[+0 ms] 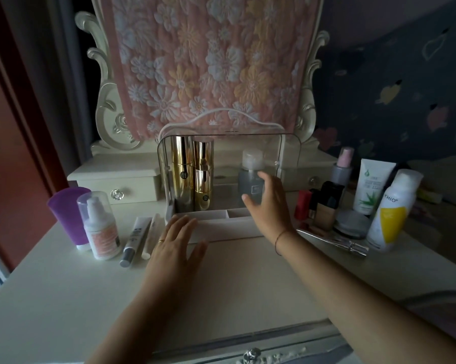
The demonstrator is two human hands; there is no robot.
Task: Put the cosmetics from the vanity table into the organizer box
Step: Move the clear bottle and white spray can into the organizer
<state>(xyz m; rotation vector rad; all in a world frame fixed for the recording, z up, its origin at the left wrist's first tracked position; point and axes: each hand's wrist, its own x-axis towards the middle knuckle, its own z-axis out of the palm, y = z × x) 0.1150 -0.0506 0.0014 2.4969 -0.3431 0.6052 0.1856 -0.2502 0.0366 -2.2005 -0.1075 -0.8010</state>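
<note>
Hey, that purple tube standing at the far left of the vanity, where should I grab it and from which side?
Grip the purple tube around its wide upper body, coming from the left or from above. It stands upright on its cap, and the white pump bottle crowds its right side, so that side looks blocked. The left hand is the nearer one.

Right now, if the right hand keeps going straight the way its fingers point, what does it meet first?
Most likely the grey bottle standing inside the organizer box; the right hand is open just before it, though depth is unclear.

Dim, wide-angle bending at edges; glare on the gold bottles (191,174).
</note>
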